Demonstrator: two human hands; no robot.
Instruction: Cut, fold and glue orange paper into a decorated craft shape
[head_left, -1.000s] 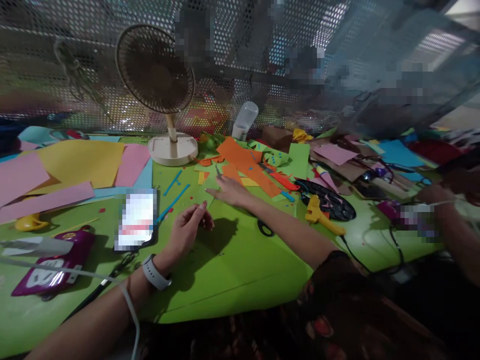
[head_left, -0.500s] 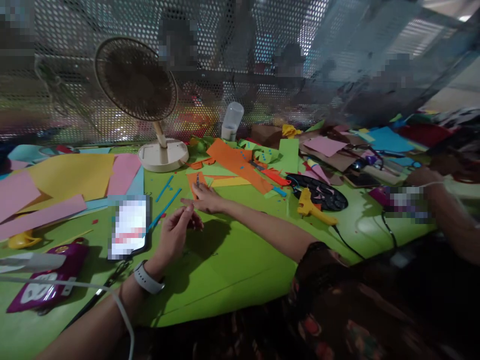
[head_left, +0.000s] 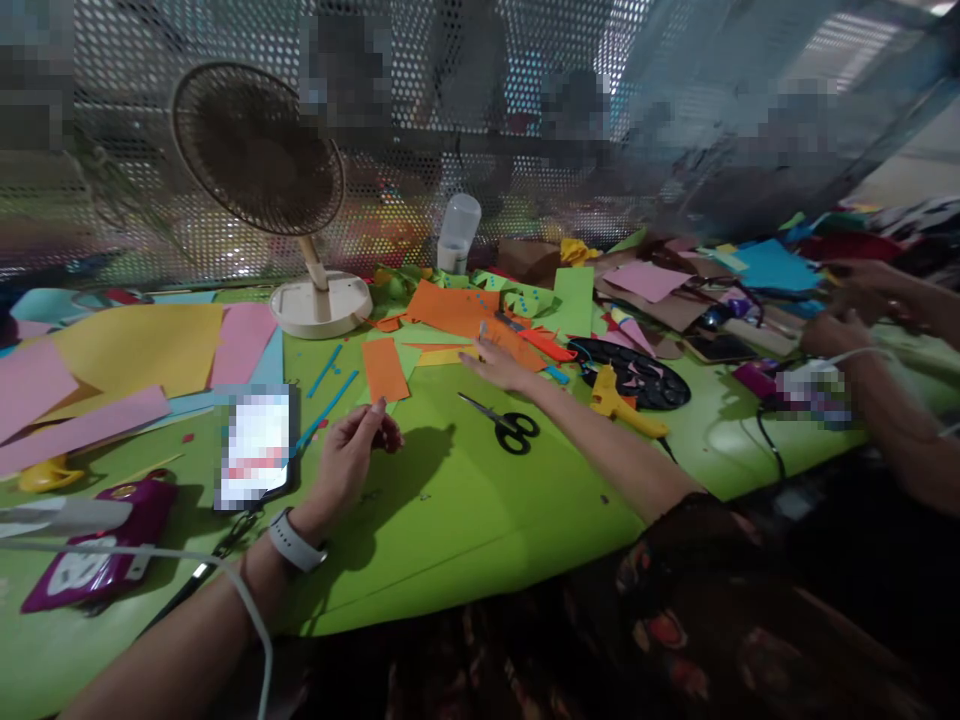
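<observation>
My left hand [head_left: 358,445], with a pale watch band [head_left: 297,541] on its wrist, hovers over the green tabletop. Its fingers are curled with thumb against index; I cannot make out whether anything is held. Just beyond its fingertips lies a small orange paper rectangle [head_left: 385,370]. My right hand [head_left: 499,365] is open, fingers stretched out at the near edge of a larger orange sheet [head_left: 454,305] and beside yellow paper strips [head_left: 439,356]. Whether it touches the orange sheet is unclear. Black-handled scissors [head_left: 514,431] rest between my two arms.
A yellow glue gun [head_left: 619,403] and black tray [head_left: 664,388] lie right of my arm. A fan [head_left: 322,303] and a clear bottle [head_left: 459,230] stand behind. A phone [head_left: 256,445] and purple pouch [head_left: 112,540] are left. Another person's hands [head_left: 847,320] work far right.
My right hand has moved right, from the small orange rectangle to the larger orange sheet. The scissors now show fully. My left hand has barely moved.
</observation>
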